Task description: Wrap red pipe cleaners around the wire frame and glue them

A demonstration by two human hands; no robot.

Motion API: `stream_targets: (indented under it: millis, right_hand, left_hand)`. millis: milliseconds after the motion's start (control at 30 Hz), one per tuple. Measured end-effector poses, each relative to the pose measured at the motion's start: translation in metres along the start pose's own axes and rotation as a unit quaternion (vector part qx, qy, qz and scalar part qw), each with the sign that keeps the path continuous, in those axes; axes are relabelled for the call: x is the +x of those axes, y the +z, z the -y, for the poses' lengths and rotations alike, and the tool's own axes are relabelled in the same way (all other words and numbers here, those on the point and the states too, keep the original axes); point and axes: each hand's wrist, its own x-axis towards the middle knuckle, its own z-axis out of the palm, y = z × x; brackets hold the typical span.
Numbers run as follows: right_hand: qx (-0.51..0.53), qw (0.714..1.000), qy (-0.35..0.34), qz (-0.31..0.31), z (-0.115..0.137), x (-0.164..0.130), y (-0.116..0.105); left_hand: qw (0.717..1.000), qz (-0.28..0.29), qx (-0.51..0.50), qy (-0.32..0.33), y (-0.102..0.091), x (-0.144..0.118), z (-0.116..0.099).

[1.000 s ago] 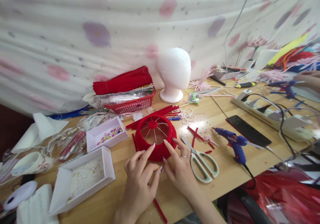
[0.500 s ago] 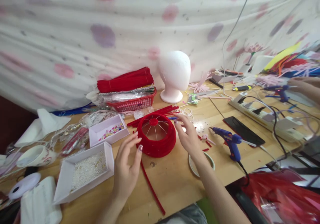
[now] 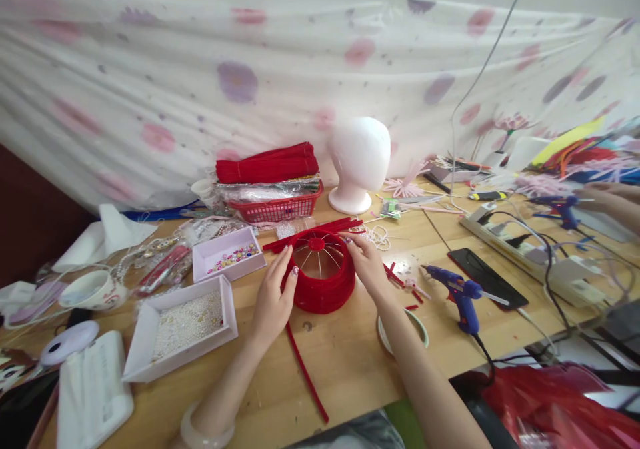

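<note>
A round red frame wrapped in fuzzy red wire [image 3: 323, 282] stands on the wooden table [image 3: 350, 362], with thin spokes meeting at a red hub. My left hand [image 3: 274, 295] presses against its left side, fingers up along the rim. My right hand [image 3: 367, 265] holds its right rim. A long red pipe cleaner [image 3: 306, 373] lies on the table in front of the frame. More red pipe cleaners [image 3: 313, 227] lie just behind it.
A blue glue gun [image 3: 457, 292] and a black phone [image 3: 487, 278] lie to the right, scissors [image 3: 403, 325] under my right forearm. White trays of beads [image 3: 183, 325] and gems [image 3: 227, 255] sit left. A red basket [image 3: 275, 205], a white foam head [image 3: 359, 162], a power strip [image 3: 525, 242]; another person's hand [image 3: 607, 199] far right.
Both hands moved from in front of the frame to its two sides and now hold it. The long red pipe cleaner came into view on the table. The camera tilted up.
</note>
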Motion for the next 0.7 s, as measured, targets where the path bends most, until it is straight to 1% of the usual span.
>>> stream_targets:
  millis: [100, 200, 333, 467, 600, 700]
  right_hand:
    - [0.004, 1.0, -0.014, 0.003, 0.003, 0.002, 0.004]
    - [0.01, 1.0, -0.012, 0.014, 0.0, 0.003, 0.01]
    - [0.018, 1.0, -0.006, 0.014, -0.005, 0.002, 0.014]
    - [0.02, 1.0, 0.003, 0.004, -0.005, 0.003, 0.016]
    - [0.019, 1.0, 0.009, -0.01, 0.0, -0.002, 0.015]
    - [0.011, 0.999, 0.013, -0.028, 0.006, -0.015, 0.008]
  left_hand:
    - [1.0, 0.013, -0.007, -0.002, 0.0, 0.01, 0.002]
    - [0.999, 0.029, -0.011, -0.009, 0.001, 0.017, 0.003]
    - [0.999, 0.037, -0.018, -0.025, 0.001, 0.017, 0.002]
    - [0.998, 0.044, -0.032, -0.035, -0.001, 0.018, -0.001]
    - [0.997, 0.037, -0.049, -0.039, -0.004, 0.024, -0.002]
    - [0.997, 0.013, -0.062, -0.052, -0.01, 0.022, 0.001]
